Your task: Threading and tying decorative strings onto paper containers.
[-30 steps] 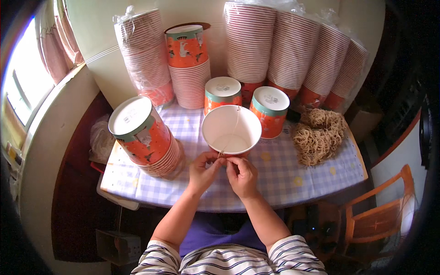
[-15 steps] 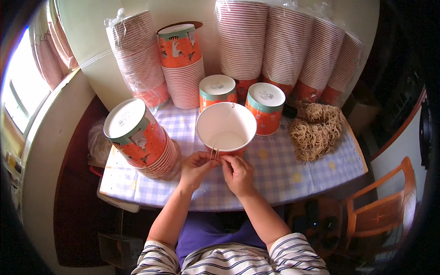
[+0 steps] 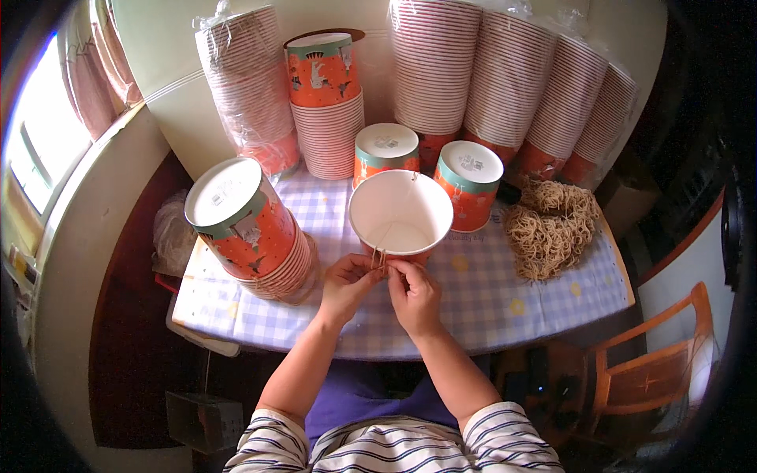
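An orange paper bucket (image 3: 400, 209) with a white inside stands mouth up in front of me. Thin brown twine (image 3: 379, 258) loops over its near rim, with a strand running down inside, and another bit shows at the far rim. Closed in a pinch, my left hand (image 3: 348, 288) holds the twine just outside the near rim. My right hand (image 3: 415, 293) meets it there, thumb and fingers also pinched on the twine. The fingertips nearly touch; the exact shape of the twine between them is too small to make out.
Two upturned buckets (image 3: 470, 167) stand behind the open one. A stack of upturned buckets (image 3: 251, 225) is at left. Tall bagged stacks (image 3: 434, 67) line the back. A tangled heap of twine (image 3: 550, 229) lies right on the checked tablecloth (image 3: 489, 315). A wooden chair (image 3: 650, 363) stands lower right.
The whole view has shifted slightly, so things sit a little further right. Both hands stay at the bucket's near rim, still pinching the twine, with only small finger movement.
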